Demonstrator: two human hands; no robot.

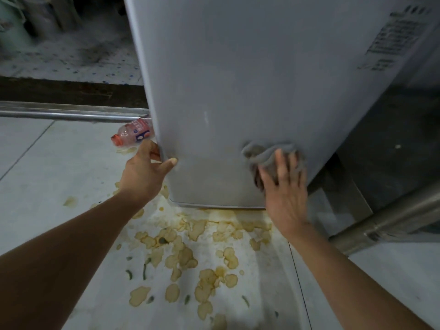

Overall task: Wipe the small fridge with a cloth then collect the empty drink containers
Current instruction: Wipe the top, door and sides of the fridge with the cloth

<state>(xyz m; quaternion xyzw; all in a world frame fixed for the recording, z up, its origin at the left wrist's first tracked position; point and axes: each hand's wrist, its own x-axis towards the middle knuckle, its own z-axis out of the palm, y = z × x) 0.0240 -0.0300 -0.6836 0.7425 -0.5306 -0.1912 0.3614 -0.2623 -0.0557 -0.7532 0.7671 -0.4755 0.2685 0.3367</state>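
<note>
Here the small grey fridge point(238, 91) stands upright on the pale floor point(35, 163), its long axis vertical and its broad face turned toward the camera; its top is cut off by the upper edge of the view. One grey cloth point(266, 153) lies bunched against the lower right part of that face, and the right hand point(283, 191) presses it there with fingers point(278, 163) straight and slightly spread, pointing up; part of the cloth is hidden under the palm. The left hand point(145, 172) grips the fridge's lower left edge, thumb on the front face and the other fingers curled round the side, mostly out of sight. One clear plastic bottle point(135, 133) with an orange cap lies on its side on the floor just left of the fridge, cap pointing left, its base hidden behind the fridge's edge; whether it holds any liquid is hard to tell. Yellowish stains point(190, 258) blotch the floor before the fridge. A label point(395, 36) at upper right is too blurred to read.
</note>
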